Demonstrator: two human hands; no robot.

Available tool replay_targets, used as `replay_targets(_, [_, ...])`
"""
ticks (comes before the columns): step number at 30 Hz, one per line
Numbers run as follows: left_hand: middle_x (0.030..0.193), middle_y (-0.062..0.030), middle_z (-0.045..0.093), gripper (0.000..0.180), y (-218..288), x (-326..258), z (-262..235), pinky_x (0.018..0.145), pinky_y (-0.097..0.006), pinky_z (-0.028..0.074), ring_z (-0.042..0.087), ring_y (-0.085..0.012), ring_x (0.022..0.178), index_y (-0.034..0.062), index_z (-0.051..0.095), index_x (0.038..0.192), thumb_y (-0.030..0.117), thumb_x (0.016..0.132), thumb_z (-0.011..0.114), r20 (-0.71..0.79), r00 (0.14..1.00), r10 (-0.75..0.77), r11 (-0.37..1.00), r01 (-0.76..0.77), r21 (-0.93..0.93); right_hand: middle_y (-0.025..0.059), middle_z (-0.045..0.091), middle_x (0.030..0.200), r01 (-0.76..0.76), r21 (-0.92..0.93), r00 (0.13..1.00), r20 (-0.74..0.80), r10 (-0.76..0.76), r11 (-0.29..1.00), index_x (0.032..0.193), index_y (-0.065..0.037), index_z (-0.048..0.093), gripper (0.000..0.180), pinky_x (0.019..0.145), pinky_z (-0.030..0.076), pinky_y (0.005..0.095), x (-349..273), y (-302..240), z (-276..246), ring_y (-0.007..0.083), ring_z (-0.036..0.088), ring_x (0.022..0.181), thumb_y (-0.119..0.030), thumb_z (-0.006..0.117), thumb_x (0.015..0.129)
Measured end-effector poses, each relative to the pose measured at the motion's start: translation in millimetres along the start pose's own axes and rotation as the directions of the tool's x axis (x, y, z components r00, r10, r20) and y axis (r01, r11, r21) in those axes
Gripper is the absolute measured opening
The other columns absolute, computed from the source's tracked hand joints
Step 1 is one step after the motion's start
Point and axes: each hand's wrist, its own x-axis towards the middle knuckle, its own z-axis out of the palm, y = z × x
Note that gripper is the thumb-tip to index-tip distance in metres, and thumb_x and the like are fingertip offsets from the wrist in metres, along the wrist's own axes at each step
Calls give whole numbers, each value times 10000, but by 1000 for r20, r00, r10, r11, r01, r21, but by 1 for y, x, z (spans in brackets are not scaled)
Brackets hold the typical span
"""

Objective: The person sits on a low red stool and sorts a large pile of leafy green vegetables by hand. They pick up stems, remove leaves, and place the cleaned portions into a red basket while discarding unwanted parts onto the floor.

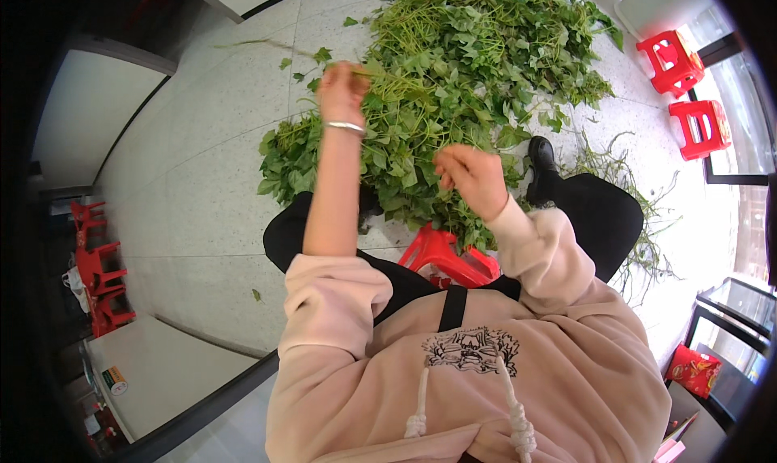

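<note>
A large heap of leafy green vines point(477, 66) covers the floor in front of me and reaches down between my legs. Over its left side my left hand point(343, 92), with a silver bangle at the wrist, is stretched forward with the fingers curled. It seems closed on a green stem point(361, 73), though motion blurs the fingers. Closer to my body, my right hand point(477, 180) hovers above the leaves with thumb and fingers pinched together. Whatever lies in that pinch, if anything, is too small to make out.
A red plastic stool point(449, 256) stands between my legs. Bare stems point(639, 212) lie scattered on the floor at right. Two red stools point(673, 62) are by the glass door; small red chairs point(99, 269) and a white table point(162, 374) are at left.
</note>
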Motion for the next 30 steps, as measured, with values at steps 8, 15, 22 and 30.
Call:
replay_targets(8, [763, -42, 645, 138, 35, -15, 4, 560, -230, 489, 584, -109, 622, 34, 632, 934, 146, 857, 614, 101, 995, -24, 931, -15, 366, 183, 294, 1426, -58, 3, 994, 87, 58, 998, 1413, -44, 218, 668, 1070, 225, 379, 70, 12, -5, 263, 146, 1373, -462, 401, 926])
replay_targets(15, [764, -23, 653, 238, 3, -78, 66, 597, -229, 461, 565, -70, 638, 6, 662, 971, 205, 844, 636, 431, 892, -139, 665, -238, 708, 75, 642, 980, -55, 246, 995, -67, 74, 968, 1018, 15, 639, 324, 878, 376, 304, 121, -17, -38, 154, 537, 958, -246, 634, 828])
replay_targets(22, [731, -65, 678, 297, -9, -104, 120, 607, -266, 492, 651, -153, 652, 49, 690, 892, 325, 782, 665, 627, 771, 110, 461, -598, 655, 16, 629, 883, -7, 504, 990, -116, 76, 864, 959, -29, 653, 265, 679, 398, 251, 94, -46, -109, 95, 546, 820, -271, 602, 864])
replay_targets(30, [773, -70, 648, 123, -35, -135, 152, 605, -379, 487, 619, -262, 727, 132, 672, 844, 226, 782, 622, 836, 547, 52, -116, -828, 549, 75, 590, 961, -100, 547, 987, -48, 150, 831, 1038, -16, 571, 268, 787, 465, 325, 81, -31, -128, 171, 558, 892, -219, 596, 865])
